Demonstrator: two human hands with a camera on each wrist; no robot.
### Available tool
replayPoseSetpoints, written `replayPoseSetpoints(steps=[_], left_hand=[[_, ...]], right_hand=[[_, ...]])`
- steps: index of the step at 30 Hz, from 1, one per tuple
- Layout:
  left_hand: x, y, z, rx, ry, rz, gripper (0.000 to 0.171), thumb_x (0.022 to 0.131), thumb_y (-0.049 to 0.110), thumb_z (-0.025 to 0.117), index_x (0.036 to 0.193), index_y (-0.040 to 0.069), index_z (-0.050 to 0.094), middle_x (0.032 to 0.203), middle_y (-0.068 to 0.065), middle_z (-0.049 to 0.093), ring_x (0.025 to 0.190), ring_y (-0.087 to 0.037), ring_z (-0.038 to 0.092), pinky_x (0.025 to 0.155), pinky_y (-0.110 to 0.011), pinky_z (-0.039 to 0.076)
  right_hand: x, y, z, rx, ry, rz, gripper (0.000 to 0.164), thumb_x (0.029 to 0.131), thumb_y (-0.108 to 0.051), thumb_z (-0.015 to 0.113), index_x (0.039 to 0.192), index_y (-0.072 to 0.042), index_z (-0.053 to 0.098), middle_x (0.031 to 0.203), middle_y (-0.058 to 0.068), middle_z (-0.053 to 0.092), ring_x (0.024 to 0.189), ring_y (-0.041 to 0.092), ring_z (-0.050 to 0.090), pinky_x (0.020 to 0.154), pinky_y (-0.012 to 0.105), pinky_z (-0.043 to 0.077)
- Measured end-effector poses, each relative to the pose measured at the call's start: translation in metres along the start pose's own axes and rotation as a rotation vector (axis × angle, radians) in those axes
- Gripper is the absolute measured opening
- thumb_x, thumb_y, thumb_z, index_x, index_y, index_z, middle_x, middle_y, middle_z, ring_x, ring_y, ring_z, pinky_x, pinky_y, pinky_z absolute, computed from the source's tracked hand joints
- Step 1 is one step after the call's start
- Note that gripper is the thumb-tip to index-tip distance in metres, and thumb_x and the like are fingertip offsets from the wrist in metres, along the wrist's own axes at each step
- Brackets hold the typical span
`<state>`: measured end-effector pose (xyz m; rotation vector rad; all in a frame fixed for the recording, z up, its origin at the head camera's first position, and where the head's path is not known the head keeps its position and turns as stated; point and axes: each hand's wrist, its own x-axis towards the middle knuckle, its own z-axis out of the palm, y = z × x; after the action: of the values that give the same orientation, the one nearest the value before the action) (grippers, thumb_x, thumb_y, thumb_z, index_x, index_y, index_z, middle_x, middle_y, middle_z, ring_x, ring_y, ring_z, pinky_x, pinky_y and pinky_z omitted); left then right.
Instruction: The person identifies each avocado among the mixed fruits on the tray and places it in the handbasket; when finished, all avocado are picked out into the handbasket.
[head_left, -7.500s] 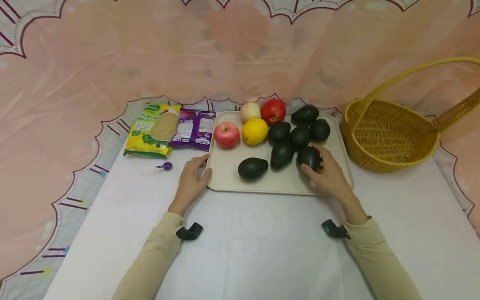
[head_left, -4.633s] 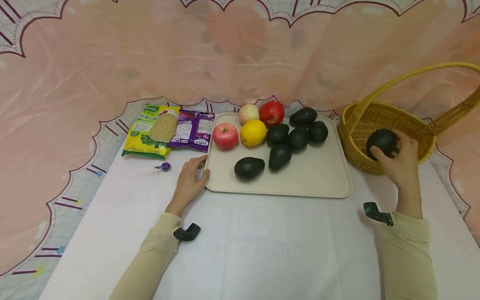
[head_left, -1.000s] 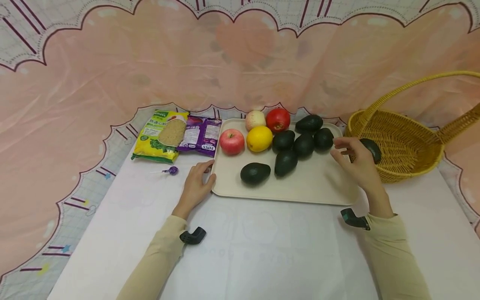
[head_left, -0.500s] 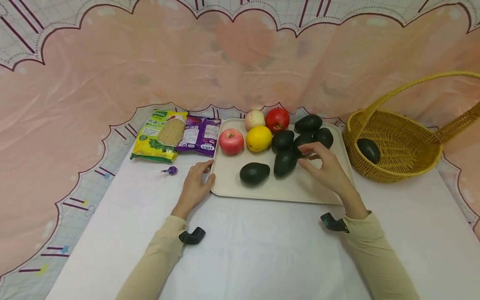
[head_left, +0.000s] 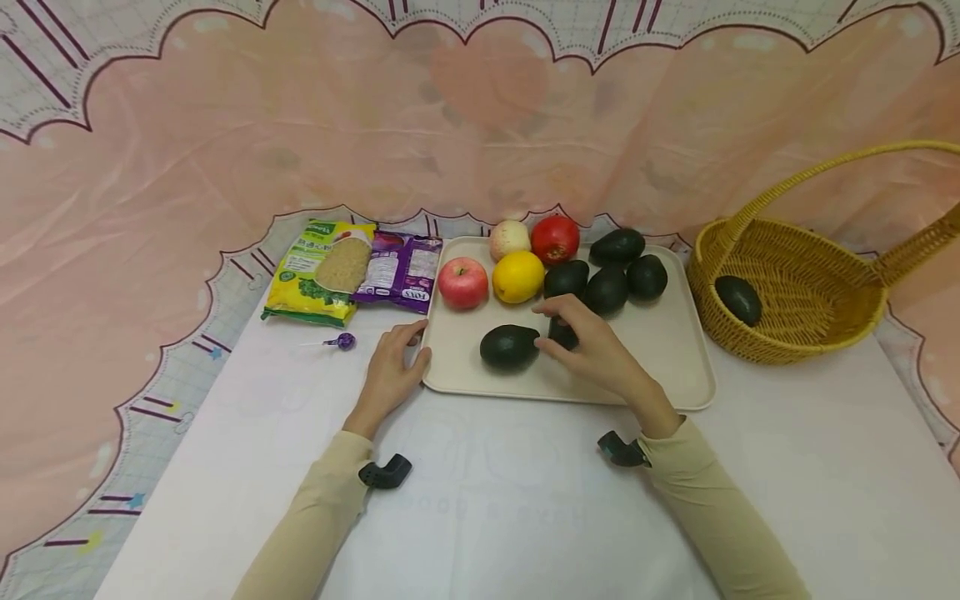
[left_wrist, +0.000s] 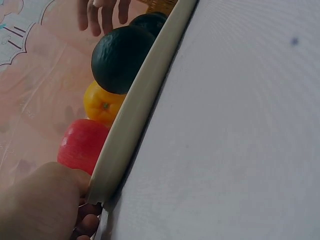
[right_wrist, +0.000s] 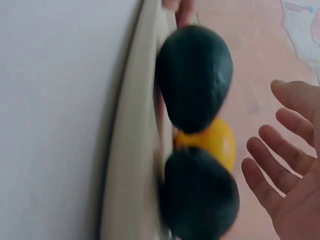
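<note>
My left hand (head_left: 390,367) holds the left edge of a cream tray (head_left: 645,383), its thumb and fingers at the rim; the left wrist view shows the tray corner (left_wrist: 97,192) at the thumb. My right hand (head_left: 592,350) hovers over the tray with fingers spread and nothing in them, partly hiding a dark green avocado (head_left: 561,333). To its left lies another avocado (head_left: 509,347), close to the thumb tip. In the right wrist view the hand (right_wrist: 295,160) is apart from the avocados (right_wrist: 195,75). Several more avocados (head_left: 606,292) sit at the tray's back right.
A red apple (head_left: 462,283), yellow fruit (head_left: 517,277), pale fruit (head_left: 510,242) and red pomegranate-like fruit (head_left: 555,240) fill the tray's back left. Right stands a handled wicker basket (head_left: 817,300) with one avocado (head_left: 738,300) inside. Left lie a yellow packet (head_left: 322,271), purple packet (head_left: 397,268) and lollipop (head_left: 345,341).
My right hand carried an avocado from the tray into the basket, let it go, then came back left across the tray to the front avocados. My left hand has stayed at the tray's edge.
</note>
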<state>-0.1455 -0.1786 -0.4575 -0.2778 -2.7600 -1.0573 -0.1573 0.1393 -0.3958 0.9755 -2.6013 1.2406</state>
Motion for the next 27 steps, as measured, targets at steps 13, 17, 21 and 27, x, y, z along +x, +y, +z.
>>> replayPoseSetpoints(steps=[13,17,21,27], left_hand=[[0.000,0.000,0.000,-0.005,0.010,0.014,0.044,0.088,0.013,0.059,0.132,0.007,0.053,0.115,-0.013,0.060,0.101,-0.028,0.052,0.089,-0.042,0.042],[0.000,0.001,0.001,-0.004,0.010,0.013,0.044,0.088,0.013,0.059,0.132,0.007,0.053,0.115,-0.013,0.060,0.101,-0.027,0.052,0.089,-0.042,0.042],[0.000,0.002,0.000,0.003,0.004,0.008,0.044,0.088,0.013,0.059,0.132,0.008,0.053,0.116,-0.013,0.060,0.102,-0.027,0.052,0.089,-0.043,0.042],[-0.001,0.001,0.000,0.004,0.005,0.001,0.044,0.089,0.013,0.059,0.132,0.008,0.053,0.116,-0.013,0.060,0.102,-0.027,0.052,0.089,-0.043,0.042]], right_hand=[[0.014,-0.015,0.041,-0.147,-0.142,-0.055,0.062,0.083,-0.031,0.071,0.138,-0.019,0.045,0.141,0.004,0.043,0.127,0.022,0.045,0.106,0.044,0.039],[0.014,-0.015,0.046,-0.182,-0.168,-0.038,0.061,0.082,-0.030,0.073,0.136,-0.019,0.048,0.138,0.006,0.046,0.125,0.024,0.047,0.104,0.048,0.039],[0.012,-0.013,0.047,-0.218,-0.186,-0.012,0.059,0.081,-0.029,0.074,0.134,-0.020,0.050,0.137,0.005,0.046,0.127,0.024,0.045,0.107,0.047,0.036],[0.013,-0.012,0.046,-0.257,-0.199,-0.021,0.061,0.080,-0.024,0.073,0.136,-0.021,0.048,0.139,0.006,0.044,0.128,0.025,0.043,0.106,0.048,0.035]])
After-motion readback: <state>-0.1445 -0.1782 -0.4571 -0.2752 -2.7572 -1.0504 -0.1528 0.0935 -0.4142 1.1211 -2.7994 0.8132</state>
